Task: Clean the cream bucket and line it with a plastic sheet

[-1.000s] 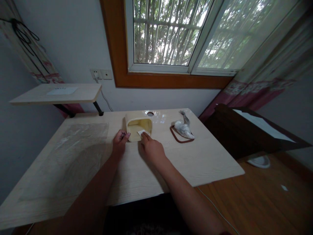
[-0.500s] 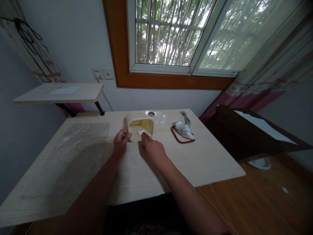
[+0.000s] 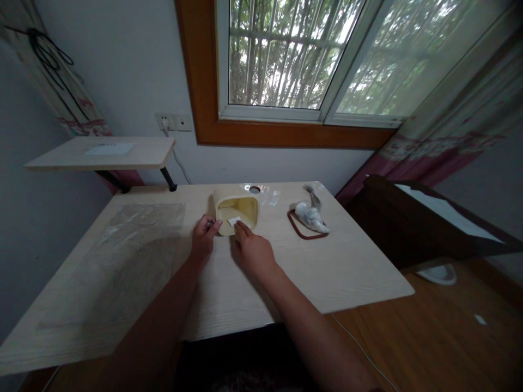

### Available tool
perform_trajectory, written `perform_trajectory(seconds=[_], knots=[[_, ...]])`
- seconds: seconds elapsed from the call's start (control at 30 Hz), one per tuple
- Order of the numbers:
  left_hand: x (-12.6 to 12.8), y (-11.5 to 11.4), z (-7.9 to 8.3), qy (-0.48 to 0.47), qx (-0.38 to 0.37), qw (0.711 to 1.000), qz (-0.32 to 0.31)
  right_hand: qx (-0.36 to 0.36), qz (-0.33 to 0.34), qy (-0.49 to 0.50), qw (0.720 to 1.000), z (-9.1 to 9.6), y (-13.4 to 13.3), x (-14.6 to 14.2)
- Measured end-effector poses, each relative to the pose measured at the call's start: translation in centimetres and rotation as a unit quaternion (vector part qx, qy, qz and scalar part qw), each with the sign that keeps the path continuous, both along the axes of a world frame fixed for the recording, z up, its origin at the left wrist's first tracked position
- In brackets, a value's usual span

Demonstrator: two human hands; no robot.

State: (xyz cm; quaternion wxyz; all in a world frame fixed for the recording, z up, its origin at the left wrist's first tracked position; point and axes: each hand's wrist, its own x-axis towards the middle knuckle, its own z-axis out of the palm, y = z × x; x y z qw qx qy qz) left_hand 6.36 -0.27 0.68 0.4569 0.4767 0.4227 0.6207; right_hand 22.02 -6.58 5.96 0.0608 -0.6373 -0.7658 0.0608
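Observation:
A cream plastic bin (image 3: 238, 228) lies on its side on the desk, its opening towards me. My left hand (image 3: 203, 233) is closed on the left edge of its rim, thumb at the lower corner. With its fingers at the mouth of the bin, my right hand (image 3: 253, 246) presses a small white cloth or tissue (image 3: 233, 221) against the inside of the lower wall. The fingertips partly cover this white piece. To the right lie a brown rounded frame (image 3: 303, 236) and a crumpled whitish plastic bag (image 3: 309, 217) overlapping it.
A clear plastic sheet (image 3: 134, 256) covers part of the desk (image 3: 339, 272) on the left. Behind it stands a raised shelf (image 3: 143, 155) with a paper (image 3: 109, 148) on top. A cable hole (image 3: 254, 189) is near the back edge. Dark furniture (image 3: 379, 223) stands at right.
The white piece and my right fingertips have shifted slightly left inside the bin. My left hand keeps its hold on the rim. The whole view has moved a little.

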Motion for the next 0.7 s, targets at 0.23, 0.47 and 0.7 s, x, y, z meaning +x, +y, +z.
perform_trajectory(seconds=[0.23, 0.47, 0.7], knots=[[-0.5, 0.1, -0.4, 0.015, 0.013, 1.000, 0.018, 0.008, 0.059, 0.039, 0.997, -0.2, -0.7, -2.0], [0.0, -0.2, 0.4, 0.019, -0.003, 1.000, 0.019, 0.000, -0.022, 0.004, 1.000, -0.4, 0.1, 0.1], [-0.1, -0.2, 0.0, 0.018, 0.006, 1.000, 0.013, 0.015, 0.027, 0.041, 0.999, -0.9, -0.4, -1.7]])
